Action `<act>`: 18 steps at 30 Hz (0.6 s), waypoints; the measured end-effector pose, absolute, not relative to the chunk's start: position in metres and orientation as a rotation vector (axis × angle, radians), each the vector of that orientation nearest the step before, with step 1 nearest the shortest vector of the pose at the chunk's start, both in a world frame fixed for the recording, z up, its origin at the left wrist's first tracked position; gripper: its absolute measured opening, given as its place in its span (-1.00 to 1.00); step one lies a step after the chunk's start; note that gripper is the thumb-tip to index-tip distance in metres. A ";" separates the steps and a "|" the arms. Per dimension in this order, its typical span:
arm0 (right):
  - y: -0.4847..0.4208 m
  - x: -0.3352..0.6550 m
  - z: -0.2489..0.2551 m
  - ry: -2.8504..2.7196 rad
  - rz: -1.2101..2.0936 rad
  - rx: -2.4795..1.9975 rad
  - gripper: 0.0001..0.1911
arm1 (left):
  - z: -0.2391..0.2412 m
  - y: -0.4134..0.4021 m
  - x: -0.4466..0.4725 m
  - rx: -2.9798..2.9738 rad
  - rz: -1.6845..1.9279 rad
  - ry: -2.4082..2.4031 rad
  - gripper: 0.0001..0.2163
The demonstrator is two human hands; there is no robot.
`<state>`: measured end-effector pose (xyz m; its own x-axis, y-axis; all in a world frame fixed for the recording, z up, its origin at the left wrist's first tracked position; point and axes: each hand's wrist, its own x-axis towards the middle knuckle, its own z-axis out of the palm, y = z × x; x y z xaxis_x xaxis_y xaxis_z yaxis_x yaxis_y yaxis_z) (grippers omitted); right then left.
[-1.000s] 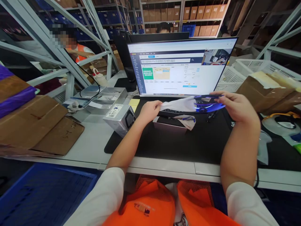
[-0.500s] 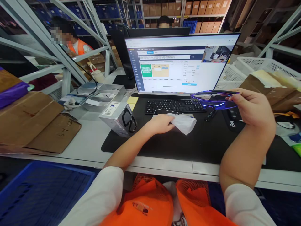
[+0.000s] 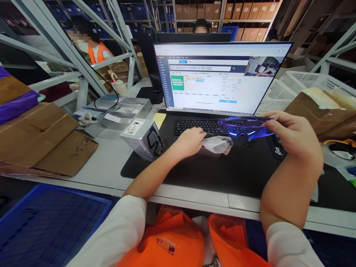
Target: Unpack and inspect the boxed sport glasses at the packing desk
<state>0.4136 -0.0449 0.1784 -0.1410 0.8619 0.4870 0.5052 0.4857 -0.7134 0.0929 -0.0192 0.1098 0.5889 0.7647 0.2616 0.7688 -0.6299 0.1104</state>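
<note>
Purple-blue tinted safety glasses (image 3: 241,127) hang in the air over the keyboard's right end, pinched at one side by my right hand (image 3: 294,133). My left hand (image 3: 191,141) is closed on a thin, whitish translucent pouch (image 3: 217,144) above the black desk mat (image 3: 205,174). The pouch's mouth gapes toward the glasses, and the two stand slightly apart. Something dark shows under the pouch, too covered to name. Left of my left hand stands a silver box (image 3: 143,139) with a picture of dark glasses on its side.
Behind my hands are a keyboard (image 3: 191,125) and a monitor (image 3: 222,81). Cardboard boxes (image 3: 36,133) fill the left of the desk, near a grey open tray (image 3: 125,115). White baskets (image 3: 328,83) and a carton (image 3: 314,107) stand at the right. A co-worker in an orange vest (image 3: 97,52) is beyond the frame.
My right hand has brought the glasses left and slightly down, closer to the pouch. My left hand has tilted the pouch, so its opening now shows more. The view has shifted slightly.
</note>
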 end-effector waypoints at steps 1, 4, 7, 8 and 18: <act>-0.047 0.408 0.180 -1.826 0.506 -1.141 -0.68 | 0.115 -0.018 0.088 -2.785 -0.713 -1.322 -0.66; -0.051 0.388 0.184 -1.901 0.635 -1.088 -0.67 | 0.121 -0.010 0.077 -2.895 -1.439 -1.126 -0.62; -0.047 0.370 0.182 -1.935 0.763 -1.035 -0.67 | 0.120 -0.005 0.074 -3.342 -1.628 -0.875 -0.53; -0.045 0.366 0.180 -1.936 0.793 -1.021 -0.67 | 0.119 -0.005 0.074 -3.475 -1.649 -0.841 -0.53; -0.016 0.335 0.153 -1.908 0.196 -1.027 -0.81 | 0.132 -0.013 0.062 -3.471 -2.134 -1.071 -0.52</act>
<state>0.3353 -0.0159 0.1526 -0.2192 0.7236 0.6544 0.5752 0.6376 -0.5124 0.0620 -0.0129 0.1319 0.5251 0.7545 0.3938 -0.1351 -0.3829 0.9138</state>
